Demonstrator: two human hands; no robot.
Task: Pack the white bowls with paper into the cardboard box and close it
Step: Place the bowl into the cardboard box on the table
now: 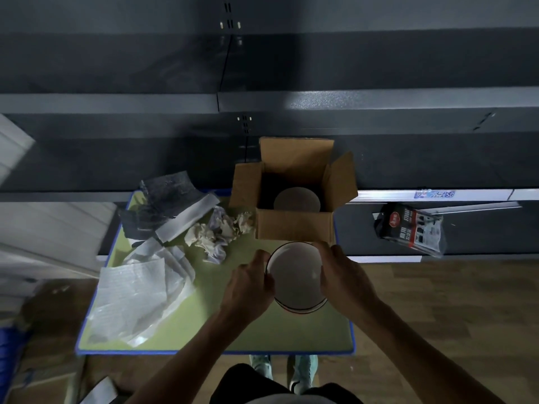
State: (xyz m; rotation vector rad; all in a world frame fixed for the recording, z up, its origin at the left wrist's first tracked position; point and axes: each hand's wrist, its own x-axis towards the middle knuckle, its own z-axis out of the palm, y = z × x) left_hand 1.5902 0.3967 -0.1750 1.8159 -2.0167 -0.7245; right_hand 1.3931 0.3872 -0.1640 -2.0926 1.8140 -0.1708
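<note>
Holding a white bowl between them, the left hand and right hand each curl round an opposite side of its rim. The bowl sits level, mouth up, with a dark line round the lip. It cannot be told whether it rests on the table or hangs just above it.

Edges: the table's blue border runs close outside the right wrist and crosses under both forearms on the near side. Bare green surface lies between the hands and that near border.

Just beyond the fingertips stands the cardboard box, open. Its far flap is upright and its side flaps splay outward. A second bowl lies inside, low in the shadow, partly hidden by the near wall.

Beyond the left hand, touching the box's left side, sits crumpled paper. Further left of that hand lie white sheets, loosely heaped, reaching the table's left border. Dark sheets lie beyond them.

Well off to the right of the right hand, a printed package lies on the grey shelving.
</note>
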